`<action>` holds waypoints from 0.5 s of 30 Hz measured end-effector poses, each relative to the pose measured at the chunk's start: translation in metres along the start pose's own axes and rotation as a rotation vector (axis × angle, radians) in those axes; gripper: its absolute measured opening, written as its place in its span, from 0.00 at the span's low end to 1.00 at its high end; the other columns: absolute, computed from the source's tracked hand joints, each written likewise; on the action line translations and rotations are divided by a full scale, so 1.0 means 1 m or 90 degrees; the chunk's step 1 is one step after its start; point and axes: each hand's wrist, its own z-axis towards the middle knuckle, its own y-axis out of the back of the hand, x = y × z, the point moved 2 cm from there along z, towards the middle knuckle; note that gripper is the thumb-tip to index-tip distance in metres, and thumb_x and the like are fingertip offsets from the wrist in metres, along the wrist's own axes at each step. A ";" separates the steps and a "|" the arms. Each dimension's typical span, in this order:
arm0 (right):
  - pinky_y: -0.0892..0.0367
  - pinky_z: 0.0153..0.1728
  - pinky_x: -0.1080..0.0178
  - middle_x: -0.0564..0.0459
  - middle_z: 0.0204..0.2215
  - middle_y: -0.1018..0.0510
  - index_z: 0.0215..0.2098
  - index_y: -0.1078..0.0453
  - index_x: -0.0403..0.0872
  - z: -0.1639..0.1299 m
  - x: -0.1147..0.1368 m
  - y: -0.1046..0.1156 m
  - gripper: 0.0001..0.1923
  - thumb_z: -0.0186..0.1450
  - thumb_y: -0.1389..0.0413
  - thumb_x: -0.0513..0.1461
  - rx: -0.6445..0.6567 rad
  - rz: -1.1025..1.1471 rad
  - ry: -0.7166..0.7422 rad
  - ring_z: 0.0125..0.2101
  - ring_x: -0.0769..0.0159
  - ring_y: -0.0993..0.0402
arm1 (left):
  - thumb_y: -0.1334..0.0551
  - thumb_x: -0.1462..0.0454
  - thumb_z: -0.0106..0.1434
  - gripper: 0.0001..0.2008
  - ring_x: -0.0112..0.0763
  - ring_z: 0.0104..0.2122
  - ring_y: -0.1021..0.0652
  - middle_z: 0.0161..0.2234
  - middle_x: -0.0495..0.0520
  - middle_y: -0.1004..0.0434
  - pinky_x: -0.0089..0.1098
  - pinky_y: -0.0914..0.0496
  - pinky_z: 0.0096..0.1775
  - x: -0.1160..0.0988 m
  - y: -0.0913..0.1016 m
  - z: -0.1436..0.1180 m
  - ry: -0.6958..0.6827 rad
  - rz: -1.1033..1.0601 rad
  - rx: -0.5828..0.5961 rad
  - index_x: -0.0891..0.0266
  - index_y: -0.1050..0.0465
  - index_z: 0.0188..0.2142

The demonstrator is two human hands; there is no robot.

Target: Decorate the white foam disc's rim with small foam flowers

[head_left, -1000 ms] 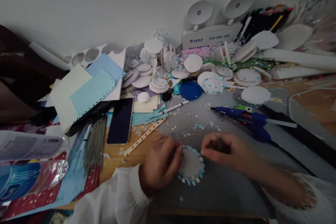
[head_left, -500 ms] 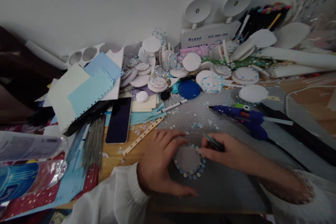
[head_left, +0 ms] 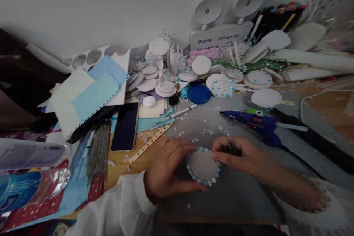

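Note:
A white round disc rimmed with small blue and white flowers lies on the grey cutting mat near the front edge. My left hand curls around the disc's left side, fingertips touching its rim above and below. My right hand pinches thin tweezers and rests at the disc's upper right edge.
A blue glue gun lies on the mat just behind my right hand. A dark phone, a pen, a blue lid, stacked paper sheets and several white discs crowd the back.
The disc shifted slightly right and tilted. My left hand's fingers closed in around its rim after being spread, and my right hand drew in over the disc's top right edge.

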 end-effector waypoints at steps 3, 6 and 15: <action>0.44 0.23 0.67 0.58 0.19 0.34 0.25 0.32 0.46 0.001 -0.001 -0.001 0.18 0.60 0.42 0.51 -0.001 -0.009 0.002 0.22 0.72 0.39 | 0.31 0.48 0.54 0.31 0.40 0.41 0.22 0.43 0.59 0.22 0.39 0.31 0.43 0.000 0.000 -0.002 -0.010 -0.022 -0.016 0.60 0.34 0.51; 0.44 0.20 0.68 0.58 0.18 0.34 0.24 0.32 0.46 0.000 -0.001 0.002 0.18 0.59 0.42 0.52 -0.059 -0.003 0.020 0.20 0.73 0.40 | 0.31 0.49 0.54 0.31 0.40 0.41 0.23 0.43 0.59 0.22 0.38 0.31 0.43 0.000 0.001 -0.004 0.006 -0.040 -0.028 0.60 0.35 0.52; 0.37 0.24 0.60 0.50 0.21 0.26 0.26 0.24 0.52 -0.019 0.005 0.027 0.26 0.68 0.57 0.54 -0.395 0.145 0.302 0.22 0.63 0.32 | 0.31 0.50 0.54 0.32 0.41 0.41 0.22 0.43 0.60 0.22 0.38 0.32 0.43 0.000 0.003 -0.002 -0.015 -0.041 0.003 0.60 0.36 0.53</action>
